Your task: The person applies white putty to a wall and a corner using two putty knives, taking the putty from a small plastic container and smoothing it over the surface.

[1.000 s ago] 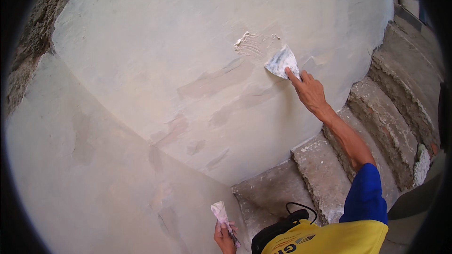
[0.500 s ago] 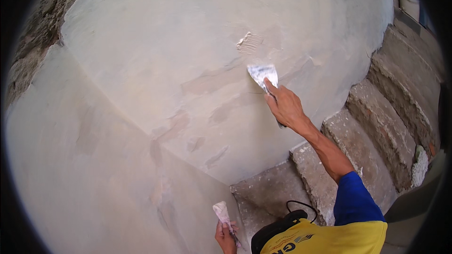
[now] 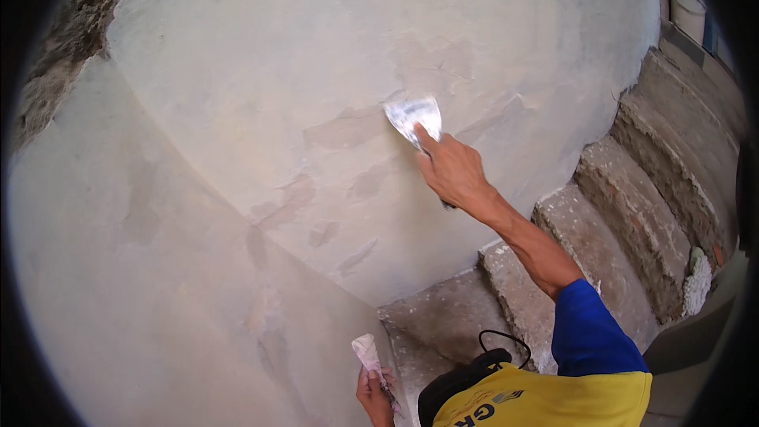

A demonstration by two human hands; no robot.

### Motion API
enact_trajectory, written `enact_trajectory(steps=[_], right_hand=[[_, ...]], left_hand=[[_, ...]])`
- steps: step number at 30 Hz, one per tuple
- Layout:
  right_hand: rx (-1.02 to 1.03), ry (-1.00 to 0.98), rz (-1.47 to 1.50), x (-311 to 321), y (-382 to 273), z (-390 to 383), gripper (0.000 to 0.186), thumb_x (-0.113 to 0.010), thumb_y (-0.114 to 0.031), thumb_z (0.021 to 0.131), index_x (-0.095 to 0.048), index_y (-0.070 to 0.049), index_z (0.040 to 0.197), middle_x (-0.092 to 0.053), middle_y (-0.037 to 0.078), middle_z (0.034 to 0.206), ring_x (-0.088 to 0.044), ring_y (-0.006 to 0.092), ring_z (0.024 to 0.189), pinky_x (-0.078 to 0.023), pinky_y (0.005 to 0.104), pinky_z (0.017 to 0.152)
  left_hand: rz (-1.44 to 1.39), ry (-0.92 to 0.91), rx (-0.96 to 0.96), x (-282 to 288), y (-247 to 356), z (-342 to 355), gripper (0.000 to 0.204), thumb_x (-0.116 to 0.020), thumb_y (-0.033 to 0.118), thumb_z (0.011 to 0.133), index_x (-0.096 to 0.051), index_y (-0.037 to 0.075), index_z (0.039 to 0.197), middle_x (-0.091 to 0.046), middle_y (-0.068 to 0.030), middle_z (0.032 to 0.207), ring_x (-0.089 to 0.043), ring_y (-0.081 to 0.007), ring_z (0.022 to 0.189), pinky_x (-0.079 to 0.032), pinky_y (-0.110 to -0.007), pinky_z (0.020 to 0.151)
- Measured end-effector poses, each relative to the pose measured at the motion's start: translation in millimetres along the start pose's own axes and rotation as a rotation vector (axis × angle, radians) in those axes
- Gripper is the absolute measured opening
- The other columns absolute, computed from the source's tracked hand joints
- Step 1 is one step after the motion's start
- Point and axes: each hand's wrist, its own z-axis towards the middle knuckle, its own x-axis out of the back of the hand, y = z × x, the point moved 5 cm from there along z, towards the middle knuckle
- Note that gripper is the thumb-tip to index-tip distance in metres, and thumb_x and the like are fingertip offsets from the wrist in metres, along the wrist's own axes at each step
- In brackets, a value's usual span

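Filler is kept in reserve low in the view, where the left hand [image 3: 373, 395] is closed around a second putty knife [image 3: 368, 352], its pale loaded blade pointing up beside the wall's corner. Farther out, the right hand [image 3: 452, 170] is clamped on the handle of a broad putty knife [image 3: 413, 116], forefinger laid along it, and the blade is pressed flat against the plastered wall [image 3: 261, 71] at the edge of a darker patch [image 3: 341, 128]. For a clean pass, the blade is best held at a shallow tilt, pressure kept even across its width, and each stroke carried past the patch so that no ridge is left; that is a judgement. Rough concrete steps [image 3: 609, 213] climb at the right, with a white bucket [image 3: 686, 1] beyond them near the top.
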Motion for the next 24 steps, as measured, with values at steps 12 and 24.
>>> enact_trajectory(steps=[12,24], right_hand=[[0.107,0.194,-0.056,45.2,3.4,24.5,0.049,-0.056,-0.021,0.09,-0.055,-0.008,0.137,-0.064,0.021,0.086,-0.065,0.0382,0.077,-0.053,0.0474,0.07],[0.257,0.368,-0.317,72.5,126.4,38.6,0.066,-0.065,-0.012,0.091,-0.042,-0.033,0.149,-0.053,0.005,0.087,-0.059,0.021,0.068,-0.05,0.0352,0.053]], left_hand=[[0.024,0.011,-0.002,7.6,-5.0,-4.6,0.035,-0.048,0.022,0.104,-0.056,-0.003,0.128,-0.069,-0.0115,0.086,-0.061,-0.0118,0.064,-0.046,-0.024,0.052],[0.034,0.118,0.085,17.3,-13.1,-11.9,0.041,-0.056,0.03,0.101,-0.059,0.003,0.132,-0.067,-0.0032,0.084,-0.054,-0.0083,0.064,-0.041,-0.023,0.053]])
